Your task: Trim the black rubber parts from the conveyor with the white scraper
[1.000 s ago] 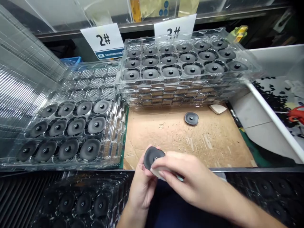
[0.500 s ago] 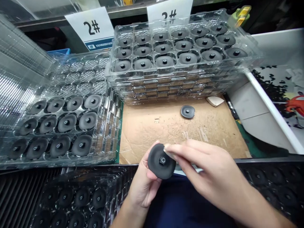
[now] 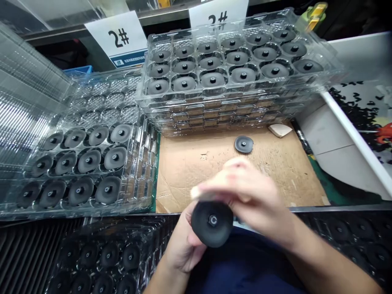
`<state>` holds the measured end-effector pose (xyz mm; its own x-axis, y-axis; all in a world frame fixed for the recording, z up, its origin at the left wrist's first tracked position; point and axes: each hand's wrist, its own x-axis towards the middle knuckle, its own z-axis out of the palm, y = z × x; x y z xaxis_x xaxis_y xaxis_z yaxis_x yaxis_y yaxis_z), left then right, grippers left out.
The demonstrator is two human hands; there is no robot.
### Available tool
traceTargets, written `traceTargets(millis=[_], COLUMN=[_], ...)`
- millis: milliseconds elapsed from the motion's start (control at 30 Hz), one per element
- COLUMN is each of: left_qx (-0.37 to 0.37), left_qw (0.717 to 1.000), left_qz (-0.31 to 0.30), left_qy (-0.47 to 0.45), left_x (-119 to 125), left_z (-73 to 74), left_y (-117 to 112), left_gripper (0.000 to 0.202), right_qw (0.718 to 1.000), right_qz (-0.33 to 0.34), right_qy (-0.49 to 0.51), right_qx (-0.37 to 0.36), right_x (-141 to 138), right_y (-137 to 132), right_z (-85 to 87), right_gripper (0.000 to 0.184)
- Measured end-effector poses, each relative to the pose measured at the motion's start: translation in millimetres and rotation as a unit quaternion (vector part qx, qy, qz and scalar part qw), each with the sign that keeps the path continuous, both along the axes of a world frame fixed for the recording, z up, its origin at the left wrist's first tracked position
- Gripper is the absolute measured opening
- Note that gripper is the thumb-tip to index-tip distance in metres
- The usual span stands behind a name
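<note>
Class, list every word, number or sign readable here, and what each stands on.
"2#" on the left white card
"3#" on the right white card, its top cut off, so the 3 is uncertain
Blue strip under "2#": print too small to read

Cardboard (image 3: 196, 179), lower middle of frame: a hand can pass over it, left of the loose disc (image 3: 244, 144), with a narrower way between that disc and the white scrap (image 3: 279, 130). Tray stack (image 3: 226, 116) walls off the cardboard's top edge. Left tray (image 3: 88, 163) stands along its left edge. Lower tray (image 3: 101, 257) lies across the bottom left, beside the left hand (image 3: 180, 249). Right hand (image 3: 245, 192) and held disc (image 3: 212, 223) block the middle of the near edge. White rail (image 3: 355, 139) bounds the right.
</note>
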<state>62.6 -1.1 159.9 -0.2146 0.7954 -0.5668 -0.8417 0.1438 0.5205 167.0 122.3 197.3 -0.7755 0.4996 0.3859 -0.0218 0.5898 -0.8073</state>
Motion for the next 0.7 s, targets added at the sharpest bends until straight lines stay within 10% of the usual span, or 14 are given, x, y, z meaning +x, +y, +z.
traceTargets(millis=[133, 300, 700], left_qx=[0.054, 0.065, 0.079], left_qw=[0.996, 0.993, 0.994], left_qz=[-0.034, -0.029, 0.034], left_qy=[-0.059, -0.09, -0.074], left_x=[-7.4, -15.1, -12.5], left_z=[6.5, -4.3, -15.7], left_y=[0.3, -0.3, 4.3], left_gripper=[0.062, 0.063, 0.054], right_qw=[0.965, 0.951, 0.944], right_qz=[-0.126, -0.149, -0.199], right_qy=[-0.134, -0.229, -0.26], right_qx=[-0.187, -0.146, -0.049], right_x=[12.9, 27.8, 33.3], right_y=[12.9, -5.8, -15.3], right_z=[-49.1, -108.0, -116.0], right_gripper=[0.022, 0.026, 0.029])
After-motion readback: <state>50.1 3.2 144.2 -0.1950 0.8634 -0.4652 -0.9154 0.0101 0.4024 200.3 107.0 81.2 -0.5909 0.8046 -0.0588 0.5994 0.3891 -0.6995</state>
